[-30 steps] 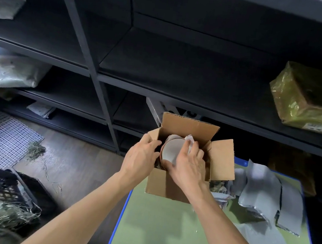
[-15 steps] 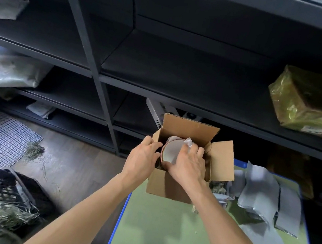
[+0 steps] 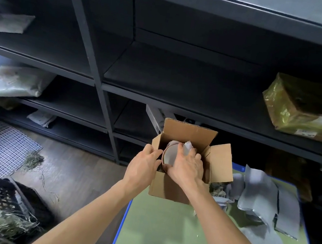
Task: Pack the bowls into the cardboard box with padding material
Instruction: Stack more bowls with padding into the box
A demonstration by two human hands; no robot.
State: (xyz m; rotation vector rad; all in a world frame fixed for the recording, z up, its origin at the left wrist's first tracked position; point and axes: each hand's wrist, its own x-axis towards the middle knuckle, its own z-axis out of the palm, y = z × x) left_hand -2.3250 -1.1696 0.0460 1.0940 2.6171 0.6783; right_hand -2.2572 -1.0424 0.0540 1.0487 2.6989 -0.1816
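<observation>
My left grip (image 3: 144, 163) is on the left wall of the cardboard box (image 3: 169, 187), fingers curled over its top edge and reaching inside. Whether they also touch the bowl (image 3: 170, 154) I cannot tell. The bowl sits in the box tipped up on its side, its pale inside facing me and its brown rim showing on the left. My right grip (image 3: 188, 167) holds it, fingers spread across its face and the thumb hooked at the lower rim. Just behind my fingertips a wad of white paper (image 3: 187, 146) sticks up between the bowl and the back wall.

The box stands with all its flaps open at the far left corner of the green tabletop (image 3: 160, 235). Crumpled paper (image 3: 219, 189) lies against its right side, and grey sheets (image 3: 258, 189) are strewn over the tabletop beyond. Behind the box runs a dark shelf (image 3: 182, 83), and on it, well to the right, sits a parcel (image 3: 306, 109) wrapped in yellowish film. A black crate (image 3: 1, 192) sits on the floor to my left.
</observation>
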